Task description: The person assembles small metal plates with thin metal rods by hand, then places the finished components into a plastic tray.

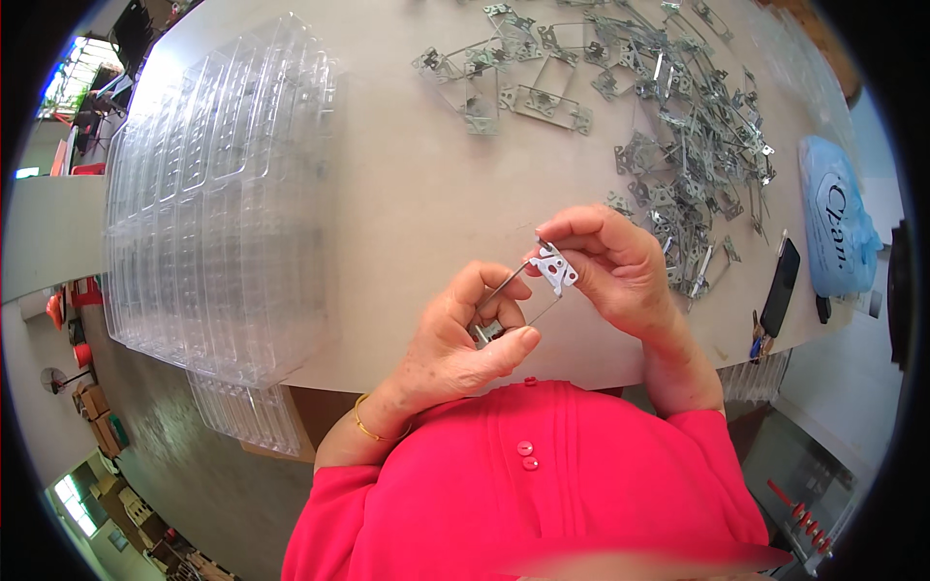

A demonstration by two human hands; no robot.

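Between my two hands, above the near edge of the table, is a small metal bracket frame [553,270] with punched end plates joined by thin rods. My left hand [472,334] is closed around its lower left end, and the fingers partly cover that end plate. At the upper right end, my right hand [612,266] pinches the other plate between thumb and fingers. The frame is tilted, its right end higher in the view. Beyond my hands, a large heap of similar metal brackets [678,145] spreads over the far right of the table.
Stacked clear plastic trays [218,213] cover the left of the pale table [407,194]. More trays [242,412] sit below its left edge. At the right lie a light blue plastic bag [835,218] and a dark phone-like object [781,288].
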